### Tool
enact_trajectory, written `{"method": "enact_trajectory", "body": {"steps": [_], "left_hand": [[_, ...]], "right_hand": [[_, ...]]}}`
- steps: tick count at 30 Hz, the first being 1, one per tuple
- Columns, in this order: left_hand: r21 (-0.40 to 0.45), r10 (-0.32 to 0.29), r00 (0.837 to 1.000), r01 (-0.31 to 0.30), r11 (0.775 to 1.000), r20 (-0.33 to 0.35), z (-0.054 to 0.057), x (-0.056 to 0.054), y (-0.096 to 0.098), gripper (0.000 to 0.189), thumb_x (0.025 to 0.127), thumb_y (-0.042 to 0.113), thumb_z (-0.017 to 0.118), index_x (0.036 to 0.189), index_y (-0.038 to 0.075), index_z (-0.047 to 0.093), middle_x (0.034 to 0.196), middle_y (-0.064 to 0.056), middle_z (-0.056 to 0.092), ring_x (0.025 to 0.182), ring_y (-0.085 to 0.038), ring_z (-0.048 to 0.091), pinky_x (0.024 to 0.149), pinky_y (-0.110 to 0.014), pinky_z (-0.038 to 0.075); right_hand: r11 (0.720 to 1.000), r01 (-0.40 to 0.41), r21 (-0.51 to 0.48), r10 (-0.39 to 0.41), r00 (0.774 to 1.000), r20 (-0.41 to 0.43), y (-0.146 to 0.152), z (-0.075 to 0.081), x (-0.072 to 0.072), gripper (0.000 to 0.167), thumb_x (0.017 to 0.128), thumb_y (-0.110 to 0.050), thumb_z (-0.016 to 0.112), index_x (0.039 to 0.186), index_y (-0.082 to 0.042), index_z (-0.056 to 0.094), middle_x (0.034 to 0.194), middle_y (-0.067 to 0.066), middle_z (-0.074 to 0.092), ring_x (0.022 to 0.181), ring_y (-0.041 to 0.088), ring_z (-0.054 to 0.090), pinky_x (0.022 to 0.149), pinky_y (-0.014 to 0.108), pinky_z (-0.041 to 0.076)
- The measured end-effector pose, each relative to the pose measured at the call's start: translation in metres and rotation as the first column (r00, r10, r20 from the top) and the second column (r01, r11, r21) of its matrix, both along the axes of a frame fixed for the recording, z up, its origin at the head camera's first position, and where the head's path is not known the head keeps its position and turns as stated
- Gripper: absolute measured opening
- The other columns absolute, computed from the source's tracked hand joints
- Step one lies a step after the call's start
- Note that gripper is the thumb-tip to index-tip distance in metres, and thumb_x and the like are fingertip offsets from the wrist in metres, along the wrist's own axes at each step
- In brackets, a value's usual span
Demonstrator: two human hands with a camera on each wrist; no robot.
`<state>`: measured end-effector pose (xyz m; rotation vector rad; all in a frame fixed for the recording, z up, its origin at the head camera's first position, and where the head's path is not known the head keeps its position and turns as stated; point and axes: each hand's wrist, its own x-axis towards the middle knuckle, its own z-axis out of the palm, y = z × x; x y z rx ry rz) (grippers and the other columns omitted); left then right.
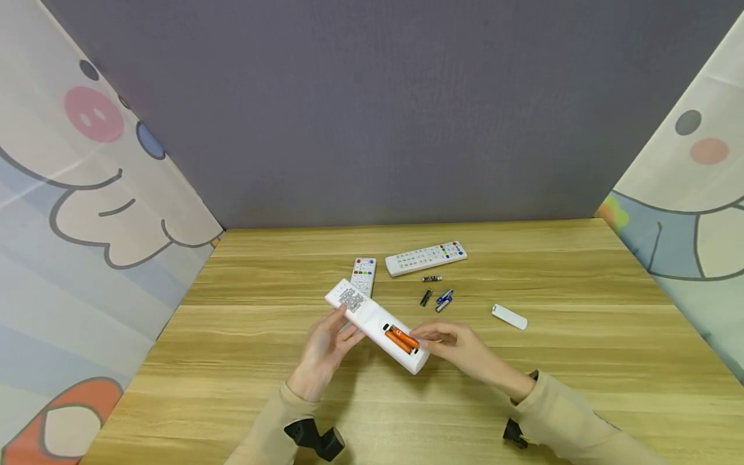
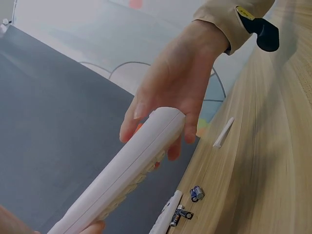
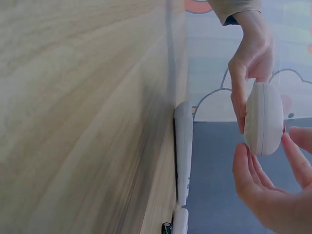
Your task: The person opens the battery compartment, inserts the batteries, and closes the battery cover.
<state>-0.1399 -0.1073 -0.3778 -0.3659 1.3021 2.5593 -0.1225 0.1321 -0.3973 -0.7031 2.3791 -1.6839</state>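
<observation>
A white remote control [image 1: 372, 315] is held above the table, tilted, its back facing up in the head view. Two orange batteries [image 1: 402, 338] lie side by side in its uncovered battery compartment. My left hand [image 1: 322, 352] grips the remote near its far-left end. At the other end is my right hand [image 1: 459, 343], its fingers around the edge, with fingertips beside the batteries. The right wrist view shows the right hand [image 3: 273, 200] with fingers on both faces of the remote [image 3: 263, 119]. A white battery cover [image 1: 509, 317] lies on the table to the right.
Behind the held remote lie a small white remote [image 1: 363, 271], partly covered by it, and a longer one [image 1: 426, 258]. Two dark batteries [image 1: 432, 279] and two blue-silver batteries [image 1: 444, 301] lie near them. A grey panel [image 1: 407, 116] borders the wooden table's back.
</observation>
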Motion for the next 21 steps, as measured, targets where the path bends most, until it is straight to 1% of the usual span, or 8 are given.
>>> {"method": "enact_trajectory", "body": {"steps": [3, 5, 7, 11, 15, 18, 21], "left_hand": [[-0.002, 0.002, 1.000, -0.002, 1.000, 0.002, 0.0003, -0.0002, 0.0006, 0.038, 0.094, 0.010, 0.039, 0.127, -0.007, 0.029, 0.099, -0.009, 0.056, 0.087, -0.022, 0.060, 0.087, -0.041, 0.047], [-0.002, 0.001, 1.000, -0.001, 1.000, -0.002, 0.0007, -0.0003, 0.0012, 0.036, 0.094, 0.009, 0.040, 0.125, -0.007, 0.030, 0.097, -0.008, 0.057, 0.085, -0.021, 0.060, 0.085, -0.040, 0.048], [-0.003, 0.001, 1.000, -0.001, 1.000, -0.003, 0.0006, -0.0002, 0.0014, 0.036, 0.093, 0.009, 0.041, 0.124, -0.007, 0.031, 0.095, -0.008, 0.057, 0.084, -0.021, 0.061, 0.084, -0.039, 0.049], [-0.006, -0.001, 1.000, 0.001, 1.000, -0.001, 0.0004, 0.0005, 0.0013, 0.038, 0.093, 0.010, 0.042, 0.125, -0.007, 0.031, 0.096, -0.009, 0.057, 0.083, -0.021, 0.061, 0.081, -0.037, 0.051], [-0.013, -0.002, 1.000, 0.002, 1.000, -0.007, 0.0013, 0.0016, 0.0015, 0.040, 0.093, 0.012, 0.043, 0.126, -0.007, 0.030, 0.097, -0.009, 0.057, 0.084, -0.020, 0.061, 0.081, -0.036, 0.051], [-0.025, -0.001, 1.000, 0.000, 1.000, -0.017, 0.0018, 0.0017, 0.0022, 0.039, 0.093, 0.012, 0.043, 0.125, -0.008, 0.031, 0.096, -0.008, 0.058, 0.083, -0.020, 0.061, 0.082, -0.036, 0.050], [-0.038, 0.003, 1.000, -0.004, 0.999, -0.023, 0.0016, 0.0020, 0.0027, 0.039, 0.093, 0.012, 0.042, 0.124, -0.008, 0.031, 0.095, -0.008, 0.058, 0.082, -0.019, 0.061, 0.082, -0.036, 0.051]], "right_hand": [[1.000, -0.019, 0.022, 0.019, 1.000, 0.007, -0.0006, -0.0013, -0.0002, 0.025, 0.087, -0.018, 0.056, 0.107, -0.006, 0.062, 0.116, 0.013, 0.055, 0.106, 0.022, 0.050, 0.084, 0.025, 0.047], [0.999, -0.024, 0.034, 0.023, 1.000, 0.009, -0.0013, -0.0021, -0.0002, 0.025, 0.087, -0.018, 0.056, 0.108, -0.006, 0.062, 0.117, 0.016, 0.053, 0.107, 0.026, 0.049, 0.083, 0.025, 0.048], [0.999, -0.022, 0.048, 0.021, 1.000, 0.006, -0.0020, -0.0023, 0.0000, 0.025, 0.087, -0.018, 0.056, 0.108, -0.007, 0.062, 0.118, 0.016, 0.053, 0.106, 0.027, 0.050, 0.081, 0.025, 0.048], [0.998, -0.014, 0.054, 0.015, 1.000, -0.005, -0.0036, -0.0018, 0.0013, 0.025, 0.086, -0.018, 0.056, 0.107, -0.007, 0.062, 0.116, 0.015, 0.054, 0.104, 0.026, 0.051, 0.080, 0.026, 0.049], [0.999, -0.002, 0.049, 0.003, 1.000, -0.008, -0.0052, -0.0017, 0.0027, 0.024, 0.086, -0.018, 0.056, 0.107, -0.006, 0.062, 0.116, 0.015, 0.054, 0.102, 0.023, 0.052, 0.080, 0.025, 0.049], [0.999, 0.008, 0.044, -0.009, 1.000, 0.011, -0.0064, -0.0014, 0.0034, 0.024, 0.086, -0.018, 0.056, 0.107, -0.006, 0.062, 0.115, 0.015, 0.055, 0.097, 0.020, 0.054, 0.078, 0.023, 0.049], [0.999, 0.022, 0.035, -0.024, 0.998, 0.056, -0.0079, -0.0007, 0.0038, 0.025, 0.086, -0.019, 0.057, 0.107, -0.006, 0.062, 0.113, 0.015, 0.057, 0.095, 0.020, 0.056, 0.078, 0.022, 0.049]]}}
